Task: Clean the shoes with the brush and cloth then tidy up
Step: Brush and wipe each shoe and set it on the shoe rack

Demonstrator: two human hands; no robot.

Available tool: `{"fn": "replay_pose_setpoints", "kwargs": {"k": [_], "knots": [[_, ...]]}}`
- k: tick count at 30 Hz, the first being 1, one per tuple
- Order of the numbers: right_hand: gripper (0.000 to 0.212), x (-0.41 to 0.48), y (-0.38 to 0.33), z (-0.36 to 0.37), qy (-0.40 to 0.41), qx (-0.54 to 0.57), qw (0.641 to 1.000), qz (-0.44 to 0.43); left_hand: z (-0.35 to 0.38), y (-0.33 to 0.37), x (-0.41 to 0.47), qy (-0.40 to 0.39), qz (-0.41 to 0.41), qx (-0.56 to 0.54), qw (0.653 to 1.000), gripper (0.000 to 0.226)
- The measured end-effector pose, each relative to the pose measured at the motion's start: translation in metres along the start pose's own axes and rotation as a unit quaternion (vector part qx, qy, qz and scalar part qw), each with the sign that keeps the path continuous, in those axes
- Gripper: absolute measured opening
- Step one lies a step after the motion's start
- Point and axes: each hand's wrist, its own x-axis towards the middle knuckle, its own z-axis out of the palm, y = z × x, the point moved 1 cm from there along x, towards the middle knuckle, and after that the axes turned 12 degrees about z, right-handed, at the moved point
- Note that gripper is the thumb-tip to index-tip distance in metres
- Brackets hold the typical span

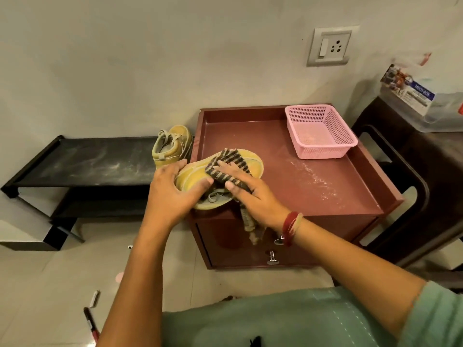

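Observation:
A yellow shoe [196, 175] lies on its side at the front left corner of the maroon cabinet top [313, 181]. My left hand [172, 194] grips the shoe from the left, thumb across its side. My right hand [250, 194] presses a striped brown cloth [229, 162] onto the shoe, thumb curled over the cloth; the cloth's tail hangs down past the cabinet front. The second yellow shoe [172, 145] stands on the right end of the black rack [82, 161]. No brush is in view.
A pink mesh basket [323, 146] sits at the back right of the cabinet top, with white dust beside it. A dark chair [400, 171] stands to the right. A marker [91, 323] and a small white object [94, 298] lie on the floor.

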Motion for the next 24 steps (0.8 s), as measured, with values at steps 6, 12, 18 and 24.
{"fn": "replay_pose_setpoints", "kwargs": {"k": [6, 12, 18, 24], "knots": [[0.045, 0.013, 0.006, -0.022, 0.062, -0.05, 0.991, 0.104, 0.002, -0.003, -0.002, -0.018, 0.002, 0.004, 1.0, 0.095], [0.041, 0.01, -0.005, -0.015, 0.026, 0.009, 0.997, 0.078, 0.001, -0.002, 0.0, -0.021, 0.008, 0.0, 1.0, 0.099], [0.037, 0.001, -0.009, -0.007, -0.006, 0.022, 0.998, 0.055, 0.002, -0.003, -0.002, -0.018, 0.008, -0.012, 1.0, 0.099], [0.043, 0.023, 0.024, -0.04, 0.139, -0.052, 0.977, 0.153, 0.005, -0.003, -0.002, -0.009, 0.008, 0.005, 1.0, 0.09]]}}
